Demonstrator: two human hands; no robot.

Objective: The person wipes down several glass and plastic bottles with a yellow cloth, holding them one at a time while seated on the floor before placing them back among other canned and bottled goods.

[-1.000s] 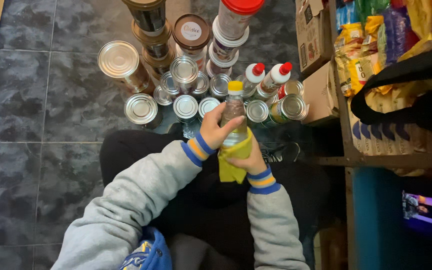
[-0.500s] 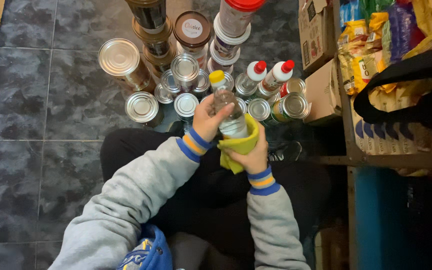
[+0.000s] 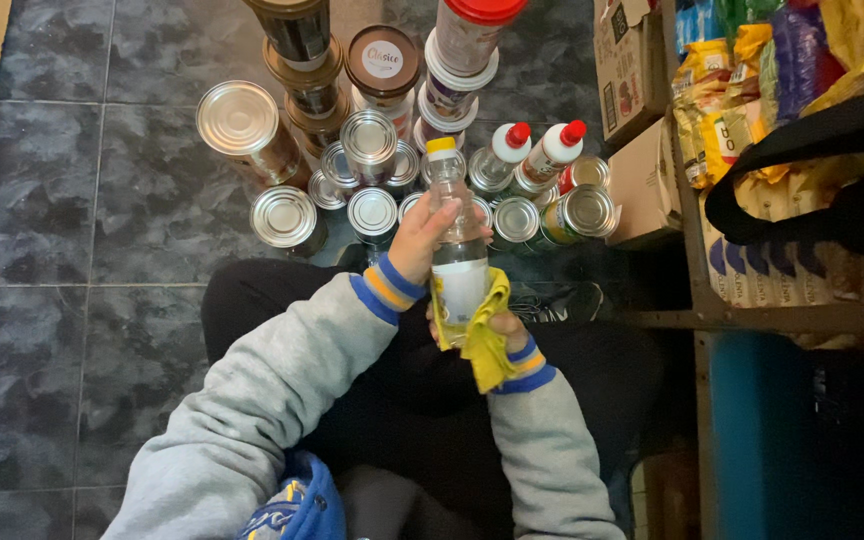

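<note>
The left hand (image 3: 430,235) has its grip closed round the upper body of a clear plastic bottle (image 3: 455,225) with a yellow cap, fingers wrapped over the shoulder just below the neck; the right hand (image 3: 497,325) has its grip closed on a yellow cloth (image 3: 482,335), which is pressed around the lower, white-labelled part of the same bottle; the bottle is held above the person's lap, tilted with its cap pointing away from the body toward the cans; both wrists show grey sleeves with blue and yellow cuffs; just beyond the bottle, on the dark tiled floor (image 3: 142,200), stands a cluster of silver-topped tin cans (image 3: 372,212), with one larger can (image 3: 242,122) to the left; two white squeeze bottles with red caps (image 3: 507,150) stand among them; farther back are jars, one with a brown lid (image 3: 382,62) and one with a red lid (image 3: 480,10); to the right a shelf (image 3: 752,318) carries bright snack packets (image 3: 742,70), with cardboard boxes (image 3: 642,180) beside it.
</note>
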